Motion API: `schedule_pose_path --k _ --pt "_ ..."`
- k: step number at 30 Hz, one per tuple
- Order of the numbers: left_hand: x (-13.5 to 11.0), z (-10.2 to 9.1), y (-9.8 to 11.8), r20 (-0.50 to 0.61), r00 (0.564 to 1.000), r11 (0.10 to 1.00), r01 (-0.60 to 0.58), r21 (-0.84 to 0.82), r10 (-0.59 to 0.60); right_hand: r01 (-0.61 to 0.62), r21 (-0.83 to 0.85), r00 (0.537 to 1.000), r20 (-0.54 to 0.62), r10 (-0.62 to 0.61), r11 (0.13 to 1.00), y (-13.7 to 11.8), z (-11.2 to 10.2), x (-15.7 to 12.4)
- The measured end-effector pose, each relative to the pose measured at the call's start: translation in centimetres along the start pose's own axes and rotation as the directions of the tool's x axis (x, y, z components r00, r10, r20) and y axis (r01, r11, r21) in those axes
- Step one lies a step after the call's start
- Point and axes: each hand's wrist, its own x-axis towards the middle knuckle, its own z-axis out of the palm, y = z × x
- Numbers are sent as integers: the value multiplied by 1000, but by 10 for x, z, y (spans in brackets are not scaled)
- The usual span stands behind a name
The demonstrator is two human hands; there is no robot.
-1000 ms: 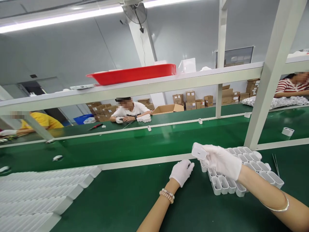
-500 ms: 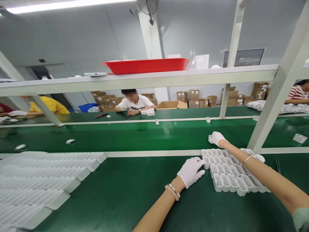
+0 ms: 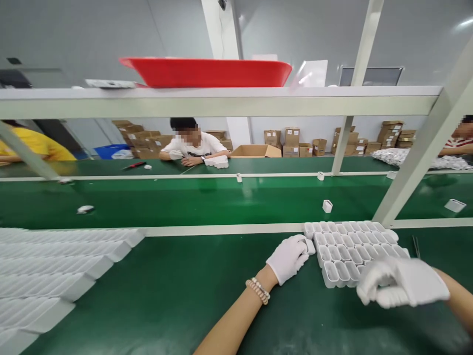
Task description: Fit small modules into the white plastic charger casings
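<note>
I've got the left hand (image 3: 288, 259) gripping 1 white plastic casing (image 3: 310, 247) near the tabletop's (image 3: 185, 296) far edge, beside 4 rows of open-topped casings (image 3: 344, 253), while the right hand (image 3: 403, 283) curls, blurred, at their near side, grip unreadable.

The counter (image 3: 166, 286) offers passage between the white boxes (image 3: 59, 273) and the left forearm (image 3: 234, 320). A slanted post (image 3: 424, 148) stands behind the cups (image 3: 343, 254).

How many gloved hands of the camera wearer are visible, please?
2: the left hand holds a white case beside the case rows; the right hand partly covers the front row in this view. Neither is hidden.
</note>
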Motion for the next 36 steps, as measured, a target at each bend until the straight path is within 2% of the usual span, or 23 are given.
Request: schedule_pose_path --k 2,4,7,12,14,17,18,19,20,21,22,23,24,25,27,31,36 --pt "-1 2 -1 -14 1000 1000 2 -29 -2 45 -6 971 235 -42 999 0 5 -28" --pt "-2 4 -2 -25 1000 999 13 -49 -14 29 23 936 350 -35 999 0 12 -40" --pt "-3 6 -4 -37 999 997 33 -63 -36 -31 92 949 316 0 995 4 20 -39" --pt "-5 6 -4 -39 998 997 49 -62 -51 -18 138 950 312 -26 990 12 27 -34" --pt "-5 4 -3 -37 998 997 49 -64 -52 5 158 947 316 -55 987 13 23 -39" --pt "-5 2 -1 -37 998 996 47 -73 -50 6 171 941 333 -63 985 17 2 -47" --pt "-5 2 -1 -37 998 996 46 -80 -49 -19 178 956 290 -34 984 21 -7 -49" --pt "-4 2 0 -37 998 995 44 -88 -47 -56 189 980 198 18 980 26 -17 -50" --pt "-4 1 0 -38 998 994 41 -98 -45 -97 222 995 47 89 970 33 -26 -50" --pt "-4 1 0 -40 998 993 37 -108 -42 -127 271 977 -134 168 954 42 -34 -49" --pt "-4 1 0 -42 998 992 35 -120 -40 -129 326 926 -298 231 936 51 -39 -47" --pt "-4 1 0 -45 998 991 33 -131 -39 -110 380 868 -414 275 919 61 -42 -44" --pt "-4 1 0 -48 998 990 31 -141 -39 -83 414 829 -476 293 907 71 -42 -40" --pt "-4 1 0 -51 998 988 31 -150 -39 -61 436 813 -501 298 898 79 -39 -35" --pt "-5 1 1 -57 997 986 35 -164 -45 -52 450 811 -502 300 892 92 -30 -26" --pt "-6 2 1 -71 996 983 41 -179 -54 -78 435 783 -530 325 897 101 -12 -15" --pt "-6 2 1 -76 995 982 43 -183 -58 -96 440 746 -562 357 893 105 -13 -18"
